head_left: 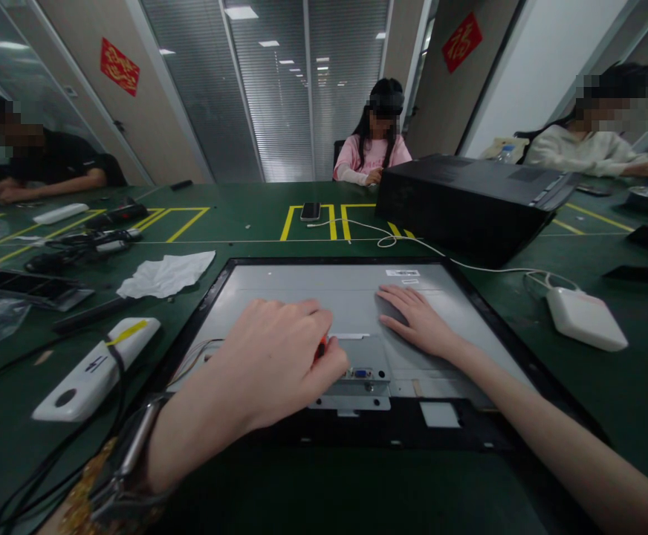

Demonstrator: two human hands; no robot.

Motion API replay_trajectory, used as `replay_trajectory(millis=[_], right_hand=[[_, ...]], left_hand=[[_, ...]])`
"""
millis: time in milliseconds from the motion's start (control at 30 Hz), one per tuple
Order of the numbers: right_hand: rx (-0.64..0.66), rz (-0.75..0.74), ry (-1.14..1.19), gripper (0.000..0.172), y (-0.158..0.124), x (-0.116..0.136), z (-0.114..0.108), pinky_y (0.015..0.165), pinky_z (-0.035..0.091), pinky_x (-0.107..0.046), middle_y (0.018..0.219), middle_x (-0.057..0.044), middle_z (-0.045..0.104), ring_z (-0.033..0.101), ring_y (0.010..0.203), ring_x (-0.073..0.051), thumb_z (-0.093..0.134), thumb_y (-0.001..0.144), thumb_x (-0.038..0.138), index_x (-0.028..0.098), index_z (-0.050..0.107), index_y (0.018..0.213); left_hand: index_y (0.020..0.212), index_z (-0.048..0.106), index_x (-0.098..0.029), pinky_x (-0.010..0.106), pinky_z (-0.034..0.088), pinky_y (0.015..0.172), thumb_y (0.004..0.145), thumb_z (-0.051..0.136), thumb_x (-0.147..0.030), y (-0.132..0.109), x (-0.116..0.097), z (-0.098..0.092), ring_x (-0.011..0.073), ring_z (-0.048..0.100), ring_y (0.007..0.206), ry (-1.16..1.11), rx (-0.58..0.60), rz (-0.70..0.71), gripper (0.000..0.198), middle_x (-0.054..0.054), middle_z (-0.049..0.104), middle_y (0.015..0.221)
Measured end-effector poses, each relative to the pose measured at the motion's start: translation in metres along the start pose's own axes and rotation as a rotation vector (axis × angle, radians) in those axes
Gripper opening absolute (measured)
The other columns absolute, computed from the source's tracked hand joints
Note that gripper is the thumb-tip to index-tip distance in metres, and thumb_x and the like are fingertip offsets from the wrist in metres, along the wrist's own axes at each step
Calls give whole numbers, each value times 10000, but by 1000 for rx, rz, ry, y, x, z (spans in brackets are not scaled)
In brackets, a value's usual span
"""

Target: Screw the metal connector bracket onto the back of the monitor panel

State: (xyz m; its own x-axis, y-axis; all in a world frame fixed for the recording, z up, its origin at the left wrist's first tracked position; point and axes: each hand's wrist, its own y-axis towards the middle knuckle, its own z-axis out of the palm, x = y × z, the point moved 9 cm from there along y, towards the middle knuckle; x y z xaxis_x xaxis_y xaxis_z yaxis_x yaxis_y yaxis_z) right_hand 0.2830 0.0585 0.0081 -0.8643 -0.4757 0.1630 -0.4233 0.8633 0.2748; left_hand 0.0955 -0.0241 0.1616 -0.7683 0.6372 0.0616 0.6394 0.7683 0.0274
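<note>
In front of me a monitor panel (324, 286) lies flat, its grey metal back up inside a black frame. My left hand (279, 357) is closed over a metal port cover (377, 357) near the panel's close edge. Between thumb and fingers shows a bit of an orange-and-black handle (321, 348), which looks like a screwdriver; its lower part is hidden by the hand. My right hand (413, 319) rests on the metal back to the right of the cover, fingers stretched out, holding nothing. A blue video port (362, 373) shows on the cover's near side.
Left of the panel are a crumpled tissue (166, 275), a white device (96, 369) and black cables (87, 249). A large black casing (469, 197) stands behind, right. A white adapter (585, 319) trails a cable. A phone (310, 212) lies farther back. Several people sit around the table.
</note>
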Motion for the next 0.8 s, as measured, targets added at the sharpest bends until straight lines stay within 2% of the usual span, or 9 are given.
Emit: replay_trajectory(millis=[100,200,300,467,667,800], right_hand=[[1,0,2,521,0,0,-1,1144,276,-525,1462,-135,492,414,1369,-280,398,973,479,189,460,1402],[-1,0,9,518,0,0,-1,1144,280,-522,1461,-133,493,415,1368,-280,406,971,475,193,461,1402],[-6,-3,17,509,0,0,-1,1141,285,-526,1459,-127,497,419,1366,-283,421,966,468,210,462,1404],[8,0,8,521,0,0,0,1148,272,-520,1470,-135,483,405,1376,-276,406,973,471,189,450,1409],[21,8,-5,528,0,0,0,1151,267,-517,1475,-135,478,402,1377,-272,406,973,474,179,448,1409],[18,11,2,524,0,0,0,1149,270,-518,1472,-136,481,403,1377,-277,414,970,470,178,457,1403]], left_hand=[[779,595,-197,297,253,525,920,339,-258,-2,-4,-2,166,514,576,-48,-26,52,299,39,596,865],[830,578,-197,294,263,524,941,334,-231,-2,-6,-1,166,532,590,-44,-33,79,270,30,596,868],[901,539,-199,290,224,500,950,351,-198,0,-7,-1,169,526,550,6,-67,87,194,5,592,755],[997,503,-197,293,145,470,966,370,-236,4,-4,-1,174,460,433,99,-82,39,142,-54,485,526],[866,493,-218,306,171,493,968,326,-290,2,-4,1,179,481,469,73,-20,33,208,-27,545,582],[829,455,-221,310,215,507,889,357,-237,-2,-8,-4,174,468,531,-30,-19,77,117,-2,572,737]])
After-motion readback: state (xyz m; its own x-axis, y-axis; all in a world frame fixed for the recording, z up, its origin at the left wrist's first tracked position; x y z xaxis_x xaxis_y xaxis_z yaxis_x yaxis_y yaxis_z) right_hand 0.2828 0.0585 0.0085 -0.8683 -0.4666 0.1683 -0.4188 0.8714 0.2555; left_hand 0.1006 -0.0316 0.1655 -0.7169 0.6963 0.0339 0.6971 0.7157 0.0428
